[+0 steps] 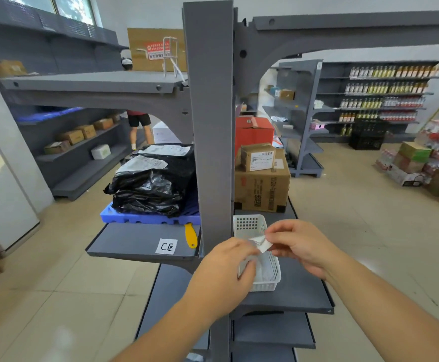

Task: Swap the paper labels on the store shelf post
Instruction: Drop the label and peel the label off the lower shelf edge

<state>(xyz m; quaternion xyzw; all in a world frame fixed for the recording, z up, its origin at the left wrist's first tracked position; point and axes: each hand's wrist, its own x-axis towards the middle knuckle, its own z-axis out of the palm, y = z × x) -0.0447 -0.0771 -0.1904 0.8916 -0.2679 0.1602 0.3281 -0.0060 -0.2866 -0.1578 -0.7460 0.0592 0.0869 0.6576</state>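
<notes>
I see both hands raised in front of the grey shelf post (211,142). The left hand (223,278) and the right hand (300,246) meet over one white basket (268,270) that sits on the right shelf (299,291). Between them is one small white paper label (261,242), partly folded; the right fingers (274,235) pinch its right edge, and the left fingers (247,246) are curled against its left side, though I cannot tell how firmly they grip it. The label is held just above the basket, to the right of the post.

On the left shelf (134,244) lies a second paper label (166,246), flat, with handwritten letters on it. Just beside it is one yellow scraper (191,235), its handle pointing toward the shelf edge. Behind them one blue tray (147,218) carries a stack of black bags (153,184).

On the right shelf behind the basket stand two cardboard boxes, a small box (258,156) on top of a large box (262,189).
</notes>
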